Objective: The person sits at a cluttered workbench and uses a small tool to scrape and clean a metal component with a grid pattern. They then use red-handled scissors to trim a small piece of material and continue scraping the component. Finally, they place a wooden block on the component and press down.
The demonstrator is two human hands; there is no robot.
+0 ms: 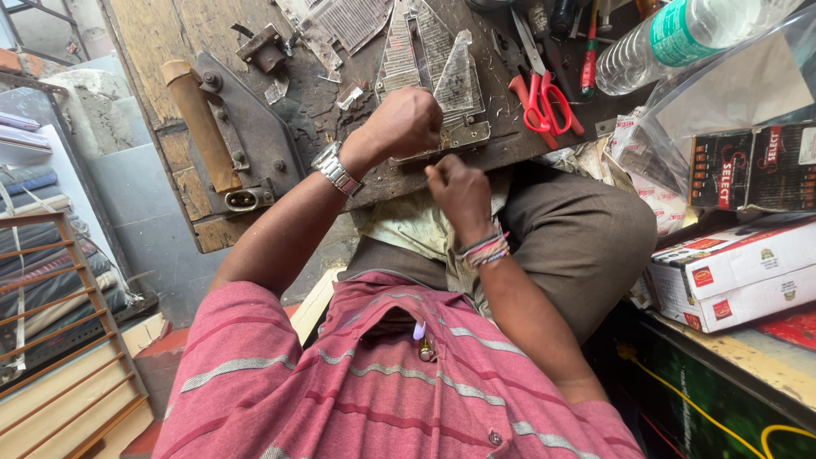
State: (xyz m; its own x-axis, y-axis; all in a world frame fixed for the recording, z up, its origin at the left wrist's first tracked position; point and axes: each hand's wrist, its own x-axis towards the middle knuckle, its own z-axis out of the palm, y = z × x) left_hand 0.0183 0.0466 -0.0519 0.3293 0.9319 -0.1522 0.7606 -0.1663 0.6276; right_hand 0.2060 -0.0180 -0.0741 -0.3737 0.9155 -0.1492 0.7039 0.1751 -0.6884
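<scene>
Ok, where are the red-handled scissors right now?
The red-handled scissors lie on the wooden workboard, upper right in the head view, between the left hand and the plastic bottle.

A rough, worn wooden board (pixel 255 51) is seen, with dull grey metal plates (pixel 255 136) fixed on it. Glossy red plastic is seen on the scissors handles (pixel 544 106). The bottle (pixel 671 38) is made of clear, shiny plastic. A polished metal watch band (pixel 336 170) is worn on the left hand (pixel 408 123).

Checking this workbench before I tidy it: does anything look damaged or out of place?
The wooden board is badly scarred and grimy, with clear plastic scraps strewn across it. A plastic bottle lies tipped beside red-handled scissors.
</scene>
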